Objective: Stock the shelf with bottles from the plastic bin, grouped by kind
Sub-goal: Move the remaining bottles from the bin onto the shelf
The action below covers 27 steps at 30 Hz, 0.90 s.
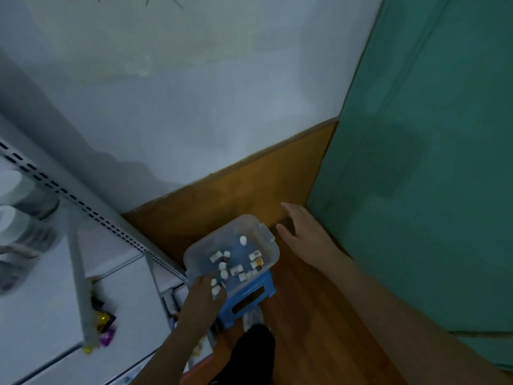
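Two hands reach down toward a clear plastic bin (231, 251) that sits on a small blue stool (247, 294) on the wooden floor (299, 315). The bin's long axis runs from lower left to upper right in the view, with its latch handle (266, 233) at the upper-right short end, pointing toward the corner where the white wall (194, 107) meets the green wall (430, 162).

Inside the bin lie small bottles (226, 270) with white caps, roughly a dozen, though the blur makes an exact count unsure. Some show round white caps facing up, so they stand upright; others appear to lie on their sides, showing dark bodies and pale labels.

The left hand (206, 293) is at the bin's near-left corner, fingers curled over the rim and around what looks like a white-capped bottle (215, 287). The right hand (302, 234) hangs just beside the bin's right end, fingers straight and spread, holding nothing and not touching the bin.

One metal shelf unit (83, 245) stands to the left, its perforated upright (69, 198) slanting across the view. Two white-lidded jars (19, 207) are blurred at the far left edge, and a few coloured packets (104, 326) sit on a lower shelf. One dark trouser leg (249, 354) and a pale shoe (252, 318) show below the stool.
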{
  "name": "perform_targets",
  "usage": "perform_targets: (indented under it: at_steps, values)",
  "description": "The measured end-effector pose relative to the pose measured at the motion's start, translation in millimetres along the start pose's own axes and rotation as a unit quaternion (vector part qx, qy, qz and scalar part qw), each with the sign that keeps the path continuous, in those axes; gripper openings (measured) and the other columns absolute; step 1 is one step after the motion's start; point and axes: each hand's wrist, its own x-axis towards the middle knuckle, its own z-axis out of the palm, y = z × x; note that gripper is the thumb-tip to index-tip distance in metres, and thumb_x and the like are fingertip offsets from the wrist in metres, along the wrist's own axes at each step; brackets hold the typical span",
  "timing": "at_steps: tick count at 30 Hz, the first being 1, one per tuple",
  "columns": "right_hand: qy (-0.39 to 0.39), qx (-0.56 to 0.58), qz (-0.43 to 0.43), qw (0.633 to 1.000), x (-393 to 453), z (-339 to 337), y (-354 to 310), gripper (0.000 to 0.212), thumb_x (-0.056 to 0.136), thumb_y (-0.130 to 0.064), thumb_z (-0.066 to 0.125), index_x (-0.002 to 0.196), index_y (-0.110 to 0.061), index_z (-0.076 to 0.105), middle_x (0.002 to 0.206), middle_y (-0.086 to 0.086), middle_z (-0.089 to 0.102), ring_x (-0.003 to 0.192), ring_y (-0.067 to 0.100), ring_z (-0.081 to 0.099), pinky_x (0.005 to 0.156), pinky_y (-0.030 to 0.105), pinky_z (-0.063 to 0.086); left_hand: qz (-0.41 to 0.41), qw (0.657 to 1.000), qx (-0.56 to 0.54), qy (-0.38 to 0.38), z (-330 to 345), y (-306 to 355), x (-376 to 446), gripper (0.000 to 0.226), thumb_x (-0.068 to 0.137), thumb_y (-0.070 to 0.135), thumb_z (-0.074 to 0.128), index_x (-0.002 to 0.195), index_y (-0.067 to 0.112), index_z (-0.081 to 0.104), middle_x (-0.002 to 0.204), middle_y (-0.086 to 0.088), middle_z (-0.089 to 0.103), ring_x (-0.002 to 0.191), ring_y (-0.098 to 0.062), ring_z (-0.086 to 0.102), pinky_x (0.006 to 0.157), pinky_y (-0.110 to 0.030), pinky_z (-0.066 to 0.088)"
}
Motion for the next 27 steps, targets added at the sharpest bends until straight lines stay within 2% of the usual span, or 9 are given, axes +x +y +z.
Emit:
perform_targets:
  at_steps: [4, 6, 8, 10, 12, 14, 17, 21, 27]
  values:
    - [-0.116, -0.022, 0.037, 0.992, 54.0, 37.9, 24.1, 0.054, 0.100, -0.036, 0.050, 0.148, -0.016, 0.037, 0.141, 0.003, 0.045, 0.128, 0.020, 0.045, 0.106, 0.036, 0.042, -0.129, 0.989, -0.067, -0.033, 14.4, -33.9, 52.8, 0.046, 0.099, 0.032, 0.056, 0.135, 0.007, 0.045, 0.127, -0.018, 0.054, 0.112, -0.031, 0.057, 0.086, -0.030, 0.045]
    - [-0.196, -0.044, 0.041, 0.979, 80.6, 70.3, 62.1, 0.047, 0.092, -0.047, 0.047, 0.132, -0.023, 0.051, 0.124, 0.001, 0.057, 0.109, 0.019, 0.057, 0.093, 0.045, 0.051, -0.182, 0.976, -0.100, -0.058, 25.9, -50.2, 70.4, 0.050, 0.095, 0.031, 0.062, 0.130, -0.002, 0.047, 0.115, -0.024, 0.061, 0.104, -0.035, 0.061, 0.084, -0.035, 0.050]
    - [-0.256, -0.066, 0.070, 0.962, 100.2, 102.4, 104.6, 0.049, 0.086, -0.057, 0.040, 0.117, -0.022, 0.057, 0.110, 0.003, 0.064, 0.093, 0.017, 0.062, 0.081, 0.045, 0.056, -0.214, 0.966, -0.116, -0.081, 38.8, -60.2, 80.2, 0.058, 0.090, 0.034, 0.062, 0.128, -0.006, 0.046, 0.114, -0.027, 0.063, 0.103, -0.037, 0.062, 0.084, -0.038, 0.050]
    - [-0.293, -0.087, 0.068, 0.950, 107.5, 114.1, 106.3, 0.042, 0.092, -0.047, 0.044, 0.119, -0.018, 0.059, 0.115, 0.005, 0.065, 0.096, 0.018, 0.064, 0.085, 0.041, 0.055, -0.233, 0.962, -0.115, -0.080, 49.1, -65.5, 88.3, 0.057, 0.090, 0.033, 0.061, 0.130, -0.004, 0.045, 0.118, -0.027, 0.062, 0.107, -0.037, 0.061, 0.084, -0.035, 0.048]
    - [-0.301, -0.096, 0.056, 0.947, 109.6, 114.5, 86.3, 0.036, 0.099, -0.031, 0.049, 0.130, -0.014, 0.055, 0.128, 0.004, 0.060, 0.111, 0.019, 0.059, 0.095, 0.029, 0.048, -0.239, 0.963, -0.107, -0.069, 57.1, -68.0, 98.9, 0.053, 0.092, 0.029, 0.062, 0.132, -0.002, 0.046, 0.119, -0.026, 0.062, 0.108, -0.036, 0.061, 0.085, -0.034, 0.047]
    - [-0.309, -0.108, 0.046, 0.944, 114.3, 130.9, 92.5, 0.036, 0.101, -0.027, 0.048, 0.135, -0.013, 0.051, 0.132, 0.006, 0.056, 0.117, 0.019, 0.056, 0.095, 0.025, 0.042, -0.252, 0.961, -0.098, -0.061, 64.8, -71.9, 112.1, 0.049, 0.094, 0.023, 0.063, 0.133, 0.000, 0.046, 0.119, -0.026, 0.062, 0.110, -0.036, 0.060, 0.088, -0.033, 0.045]
    - [-0.330, -0.108, 0.016, 0.938, 120.9, 158.9, 102.5, 0.038, 0.100, -0.028, 0.047, 0.136, -0.014, 0.049, 0.129, 0.008, 0.058, 0.116, 0.021, 0.057, 0.097, 0.033, 0.048, -0.277, 0.955, -0.090, -0.055, 79.6, -80.8, 134.1, 0.048, 0.094, 0.023, 0.062, 0.134, 0.001, 0.047, 0.121, -0.024, 0.062, 0.111, -0.035, 0.060, 0.088, -0.032, 0.044]
    - [-0.359, -0.140, -0.037, 0.922, 144.2, 203.4, 130.6, 0.029, 0.098, -0.031, 0.046, 0.126, -0.021, 0.051, 0.118, 0.002, 0.061, 0.105, 0.017, 0.060, 0.090, 0.036, 0.052, -0.303, 0.949, -0.073, -0.047, 101.2, -94.7, 167.4, 0.053, 0.093, 0.027, 0.063, 0.137, 0.004, 0.046, 0.128, -0.022, 0.056, 0.118, -0.034, 0.056, 0.095, -0.035, 0.043]
    - [-0.474, -0.193, -0.044, 0.858, 181.2, 286.4, 182.2, 0.042, 0.097, -0.032, 0.051, 0.137, -0.019, 0.047, 0.128, 0.008, 0.055, 0.117, 0.027, 0.056, 0.094, 0.041, 0.050, -0.360, 0.928, -0.081, -0.057, 141.3, -131.1, 214.2, 0.066, 0.087, 0.030, 0.068, 0.140, 0.005, 0.037, 0.123, -0.024, 0.048, 0.113, -0.043, 0.056, 0.095, -0.042, 0.048]
